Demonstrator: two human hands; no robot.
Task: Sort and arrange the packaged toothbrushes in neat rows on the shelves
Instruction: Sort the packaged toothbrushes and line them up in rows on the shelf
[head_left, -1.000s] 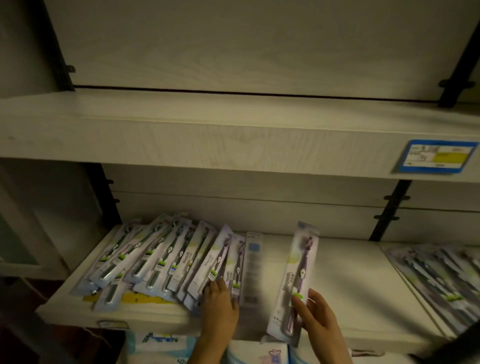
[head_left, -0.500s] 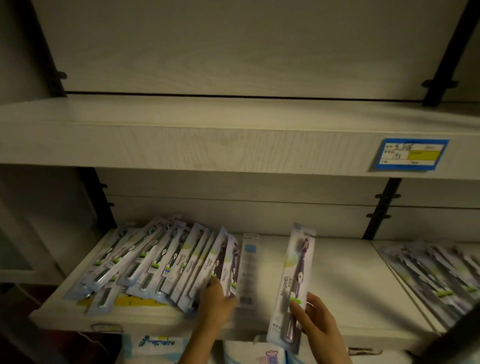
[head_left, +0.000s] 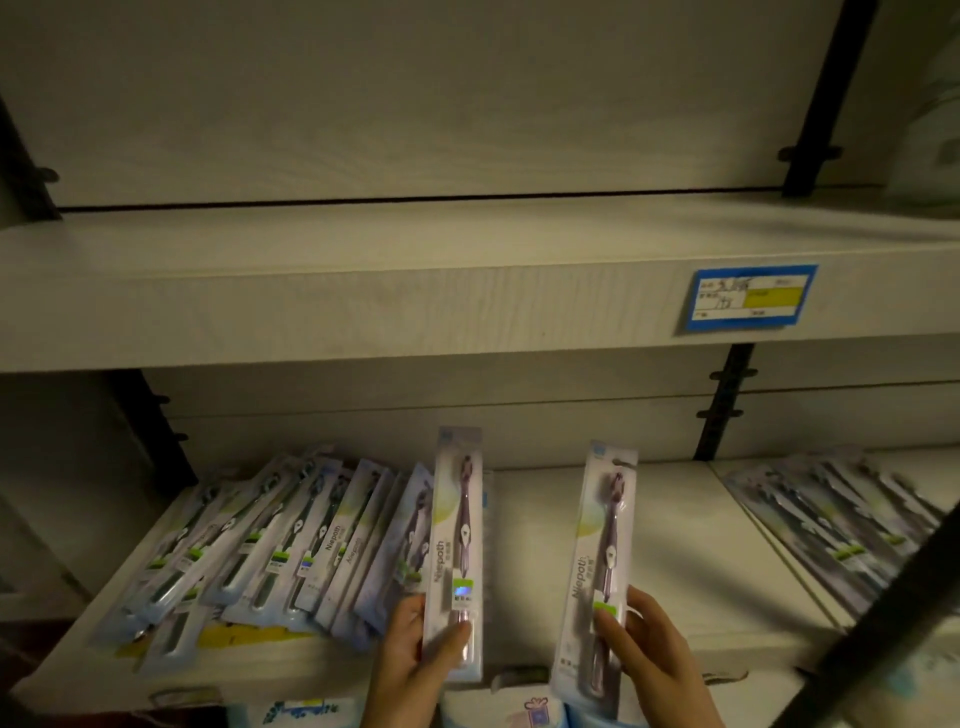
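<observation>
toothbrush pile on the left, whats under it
A yellow strip peeks out beneath the toothbrush pile on the lower shelf; the packs cover the rest of it.

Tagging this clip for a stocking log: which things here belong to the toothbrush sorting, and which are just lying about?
In the job: left hand gripping the left pack; right hand gripping the right pack; heap of packs on the lower shelf; packs at far right.
Just there: blue price label on the upper shelf; black upright.
</observation>
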